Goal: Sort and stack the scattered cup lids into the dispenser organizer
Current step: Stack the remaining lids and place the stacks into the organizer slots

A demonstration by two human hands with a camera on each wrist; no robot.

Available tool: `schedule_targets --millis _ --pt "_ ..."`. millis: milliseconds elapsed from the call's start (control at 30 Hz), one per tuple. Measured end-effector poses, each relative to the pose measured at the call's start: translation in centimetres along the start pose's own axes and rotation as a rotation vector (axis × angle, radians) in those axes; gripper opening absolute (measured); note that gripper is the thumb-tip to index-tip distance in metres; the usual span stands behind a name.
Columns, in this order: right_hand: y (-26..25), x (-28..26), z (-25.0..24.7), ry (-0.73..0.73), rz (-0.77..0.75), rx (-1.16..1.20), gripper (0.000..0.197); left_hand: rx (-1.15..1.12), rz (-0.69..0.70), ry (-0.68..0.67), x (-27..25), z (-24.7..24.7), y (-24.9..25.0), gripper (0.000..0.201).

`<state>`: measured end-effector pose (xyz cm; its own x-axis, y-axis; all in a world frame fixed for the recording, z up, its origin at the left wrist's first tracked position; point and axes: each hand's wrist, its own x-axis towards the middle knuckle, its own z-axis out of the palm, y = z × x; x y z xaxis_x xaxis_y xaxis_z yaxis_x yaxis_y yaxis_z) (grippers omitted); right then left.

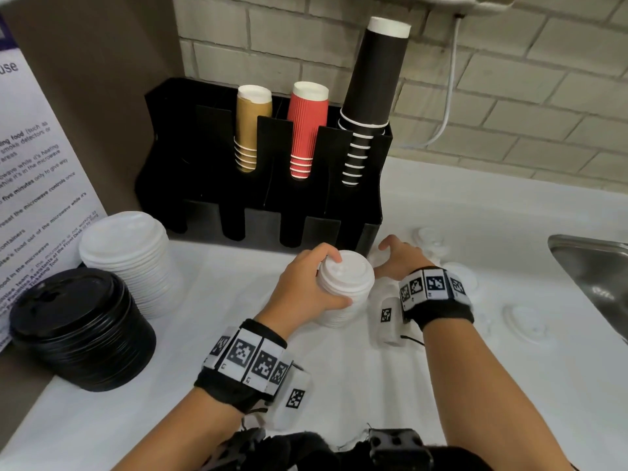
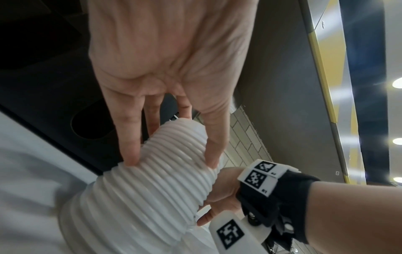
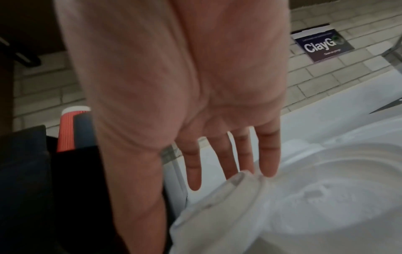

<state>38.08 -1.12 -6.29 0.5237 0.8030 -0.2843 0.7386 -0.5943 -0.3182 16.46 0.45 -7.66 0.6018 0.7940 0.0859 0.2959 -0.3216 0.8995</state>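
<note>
1. The left hand (image 1: 302, 287) is wrapping curled fingers (image 2: 130, 137) round a stack of white lids (image 1: 345, 290), standing on the table (image 1: 339, 375).
2. The right hand (image 1: 402, 258) is reaching with straight fingers (image 3: 268, 154) over a loose lid (image 3: 304, 197), seemingly touching its rim.
3. Lids are likely light, thin and slippery; gripping the ribbed sides is looking safest.

Bright overhead light, blurry wrist views

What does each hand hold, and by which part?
Left hand grips the stack of white lids by its ribbed side. Right hand touches a loose lid's rim.
</note>
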Motion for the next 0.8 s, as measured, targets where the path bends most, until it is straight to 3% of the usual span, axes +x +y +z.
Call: schedule_targets --millis 133,200,333,467,633,800 --pt "0.0 0.0 -0.1 -0.009 0.001 -0.08 0.066 0.005 0.005 -0.014 0.1 0.0 -0.1 0.054" --pt "0.3 -0.2 -0.9 -0.001 0.004 -0.004 0.066 0.009 0.009 -0.013 0.1 0.0 -0.1 0.054" --pt "1.0 -2.0 -2.7 0.067 -0.002 0.384 0.059 0.027 0.028 -0.009 0.1 0.1 -0.3 0.052" --pt "0.5 -5.0 -2.7 0.081 -0.16 0.759 0.034 0.023 0.039 0.001 0.0 0.1 -0.4 0.056" --pt "-0.9 -7.4 -1.3 0.057 -0.358 0.737 0.029 -0.063 0.015 0.015 0.0 0.1 -0.3 0.102" --pt "-1.7 -8.2 -0.5 0.072 -0.45 0.588 0.033 -0.076 0.006 0.032 0.0 0.3 -0.5 0.117"
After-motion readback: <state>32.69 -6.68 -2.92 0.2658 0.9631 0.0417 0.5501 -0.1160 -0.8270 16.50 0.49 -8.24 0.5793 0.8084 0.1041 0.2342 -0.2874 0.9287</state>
